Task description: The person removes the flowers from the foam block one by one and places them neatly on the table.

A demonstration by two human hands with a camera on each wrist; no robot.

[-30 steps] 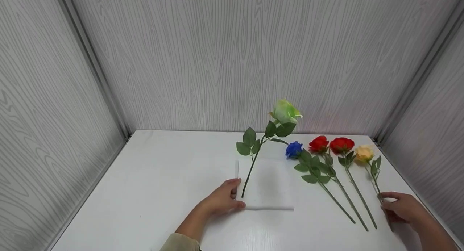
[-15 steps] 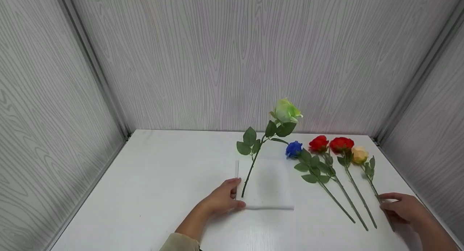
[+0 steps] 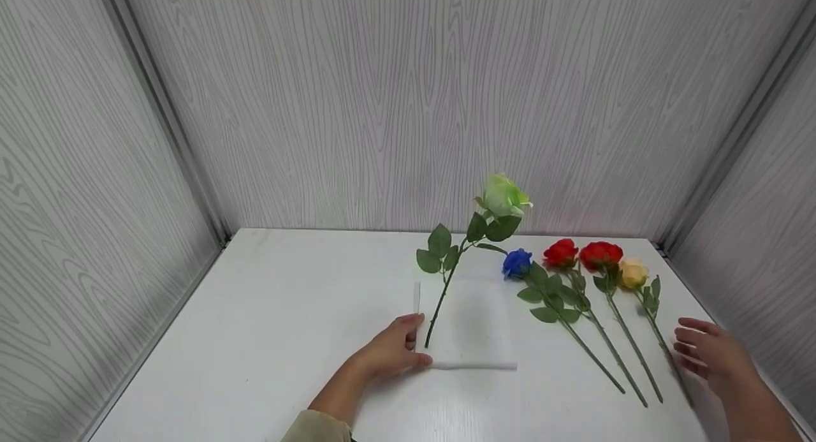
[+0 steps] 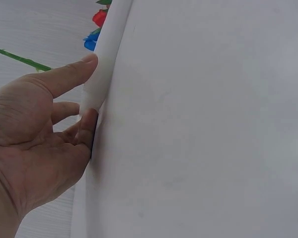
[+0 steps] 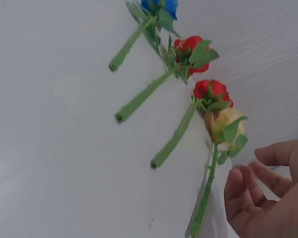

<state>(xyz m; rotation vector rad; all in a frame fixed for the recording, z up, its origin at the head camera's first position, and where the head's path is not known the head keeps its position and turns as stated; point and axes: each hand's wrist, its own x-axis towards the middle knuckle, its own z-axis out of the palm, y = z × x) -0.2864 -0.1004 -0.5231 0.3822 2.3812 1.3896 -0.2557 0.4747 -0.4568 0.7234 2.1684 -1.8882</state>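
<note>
In the head view my left hand point(image 3: 390, 349) rests at the near left corner of a thin white sheet-like piece point(image 3: 475, 367). Its raised edges show as pale strips. Thumb and fingers stay apart, touching the strip. A green rose point(image 3: 502, 196) lies slantwise over the sheet, its stem end close beside my left fingers. At the right, my right hand point(image 3: 714, 353) hovers just beside the stem of a yellow rose point(image 3: 633, 273), holding nothing. In the right wrist view that rose point(image 5: 216, 129) lies on the table, with my bent fingers off its stem.
Two red roses point(image 3: 600, 256) and a blue rose point(image 3: 517, 263) lie left of the yellow one, stems pointing toward the front right. The white table point(image 3: 287, 314) is bounded by grey wood-grain panels point(image 3: 408, 110) at the back and sides.
My right hand has let go of the yellow rose's stem and moved slightly away. Before that, the rose's head shifted left toward the red roses. The left hand stays in place.
</note>
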